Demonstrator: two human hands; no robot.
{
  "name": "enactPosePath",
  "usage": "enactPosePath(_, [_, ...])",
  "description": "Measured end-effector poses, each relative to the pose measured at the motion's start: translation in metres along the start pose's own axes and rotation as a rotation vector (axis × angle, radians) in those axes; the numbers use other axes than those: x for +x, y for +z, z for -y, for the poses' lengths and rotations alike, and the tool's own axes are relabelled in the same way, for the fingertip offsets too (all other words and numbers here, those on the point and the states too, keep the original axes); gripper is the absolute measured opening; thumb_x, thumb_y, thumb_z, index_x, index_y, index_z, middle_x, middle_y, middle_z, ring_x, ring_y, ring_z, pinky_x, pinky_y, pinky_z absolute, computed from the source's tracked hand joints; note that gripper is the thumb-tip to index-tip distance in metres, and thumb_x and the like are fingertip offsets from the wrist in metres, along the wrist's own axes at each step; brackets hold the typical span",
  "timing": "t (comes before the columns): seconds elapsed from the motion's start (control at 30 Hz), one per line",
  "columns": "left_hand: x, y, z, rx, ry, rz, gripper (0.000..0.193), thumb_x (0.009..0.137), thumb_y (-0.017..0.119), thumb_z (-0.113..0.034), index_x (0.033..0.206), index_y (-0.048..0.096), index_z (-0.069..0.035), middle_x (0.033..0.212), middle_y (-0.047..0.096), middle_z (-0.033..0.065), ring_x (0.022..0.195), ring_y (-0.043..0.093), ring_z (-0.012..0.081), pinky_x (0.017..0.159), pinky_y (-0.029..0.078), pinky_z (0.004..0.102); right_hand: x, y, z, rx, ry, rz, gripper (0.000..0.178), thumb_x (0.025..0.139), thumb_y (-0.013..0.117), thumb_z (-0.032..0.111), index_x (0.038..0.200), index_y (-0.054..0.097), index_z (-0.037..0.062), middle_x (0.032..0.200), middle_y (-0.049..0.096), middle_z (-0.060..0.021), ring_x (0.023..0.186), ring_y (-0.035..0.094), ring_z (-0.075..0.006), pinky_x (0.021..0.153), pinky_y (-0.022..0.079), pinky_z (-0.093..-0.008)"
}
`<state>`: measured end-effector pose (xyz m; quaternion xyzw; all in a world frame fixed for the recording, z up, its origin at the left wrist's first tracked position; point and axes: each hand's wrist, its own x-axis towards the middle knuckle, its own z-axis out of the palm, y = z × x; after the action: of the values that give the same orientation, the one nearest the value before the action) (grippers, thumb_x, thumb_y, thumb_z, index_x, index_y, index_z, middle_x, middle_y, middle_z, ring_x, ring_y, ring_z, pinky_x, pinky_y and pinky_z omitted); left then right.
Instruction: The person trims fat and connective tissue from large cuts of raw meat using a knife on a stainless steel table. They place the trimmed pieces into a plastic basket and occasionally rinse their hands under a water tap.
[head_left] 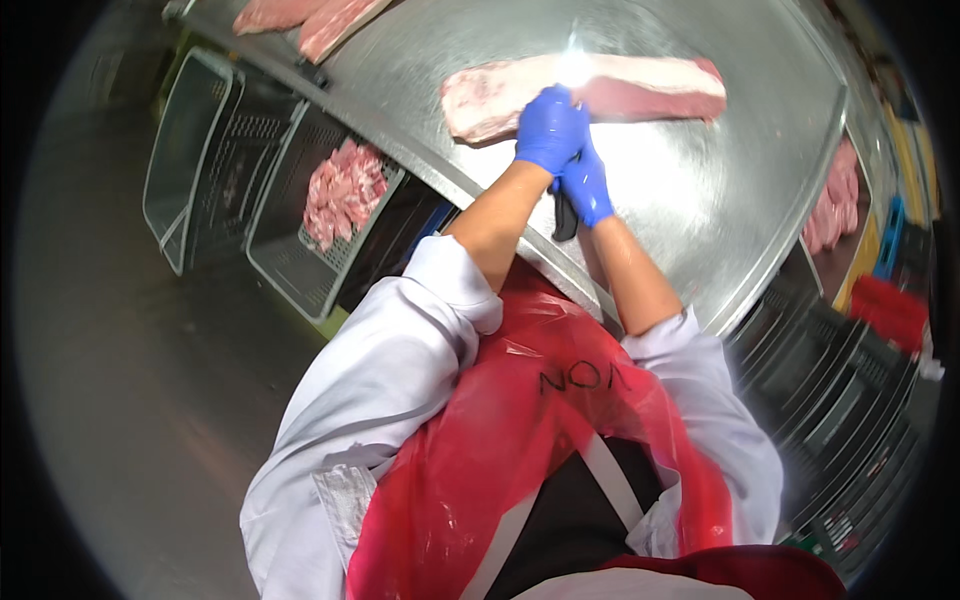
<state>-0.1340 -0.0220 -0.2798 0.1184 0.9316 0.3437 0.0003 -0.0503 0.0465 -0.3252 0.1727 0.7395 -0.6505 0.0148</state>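
Note:
Both my hands wear blue gloves and are pressed together at the near edge of a long pork loin (650, 88), pale with fat on one side and pink on the other. My left hand (550, 130) is closed in a fist at the meat's edge; what it holds is hidden. Just below it, my right hand (587, 188) is closed beside a black handle (565, 216) that sticks out toward me. The handle looks like a knife's, but a bright glare over the meat hides any blade. The loin lies flat on the metal table (660, 230).
More pork pieces (345, 25) lie at the table's far left. Below the left edge stands a grey crate (270, 240) with pink meat trimmings (345, 195). Meat (832, 200) sits in a container at right, above stacked black crates (830, 400). A red item (888, 312) is nearby.

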Motion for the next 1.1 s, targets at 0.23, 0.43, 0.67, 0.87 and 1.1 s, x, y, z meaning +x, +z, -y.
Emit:
enactPosePath(0.23, [-0.004,-0.012,-0.009,-0.227,-0.041,-0.096,0.025,0.092,0.056,-0.02,0.109,0.064,-0.003,0.101,0.067,0.0217,0.093,0.068,0.0419,0.083,0.055,0.0504,-0.03,0.013,-0.035,-0.045,0.036,0.106,0.055,0.096,0.066,0.026,0.144,0.05,0.0036,0.116,0.069,-0.0147,0.1,0.066,-0.02,0.086,0.054,-0.0359])
enactPosePath(0.43, [0.002,-0.02,-0.021,-0.349,-0.016,-0.216,0.021,0.087,0.059,-0.018,0.102,0.061,-0.003,0.098,0.066,0.0205,0.088,0.068,0.0413,0.077,0.056,0.0519,-0.002,-0.025,-0.11,0.119,0.095,0.309,0.049,0.104,0.058,0.024,0.147,0.046,0.0045,0.139,0.057,-0.0129,0.123,0.056,-0.0234,0.107,0.046,-0.0395])
enactPosePath(0.67, [0.006,-0.027,-0.023,-0.534,0.074,-0.441,0.017,0.084,0.062,-0.014,0.095,0.059,-0.001,0.089,0.066,0.0187,0.078,0.068,0.0399,0.067,0.056,0.0476,0.032,0.011,-0.072,-0.094,0.022,0.408,0.064,0.097,0.068,0.024,0.15,0.04,0.0007,0.139,0.055,-0.0148,0.121,0.058,-0.0223,0.103,0.048,-0.0405])
enactPosePath(0.87, [0.018,-0.058,-0.043,-0.795,0.219,-0.693,0.012,0.078,0.063,-0.007,0.088,0.06,-0.001,0.082,0.064,0.0193,0.072,0.065,0.04,0.062,0.053,0.0481,0.019,0.065,-0.019,-0.489,-0.333,0.205,0.07,0.094,0.064,0.019,0.153,0.031,-0.0004,0.112,0.063,-0.0133,0.095,0.063,-0.0142,0.071,0.052,-0.0316])
enactPosePath(1.1, [-0.005,-0.098,-0.094,-0.77,0.353,-0.57,0.011,0.078,0.062,-0.006,0.087,0.059,-0.003,0.08,0.061,0.0173,0.071,0.064,0.0392,0.06,0.053,0.0474,0.004,0.108,0.075,0.132,-0.016,0.394,0.074,0.09,0.065,0.015,0.157,0.034,0.0097,0.082,0.063,-0.0058,0.064,0.057,-0.0102,0.057,0.05,-0.0282])
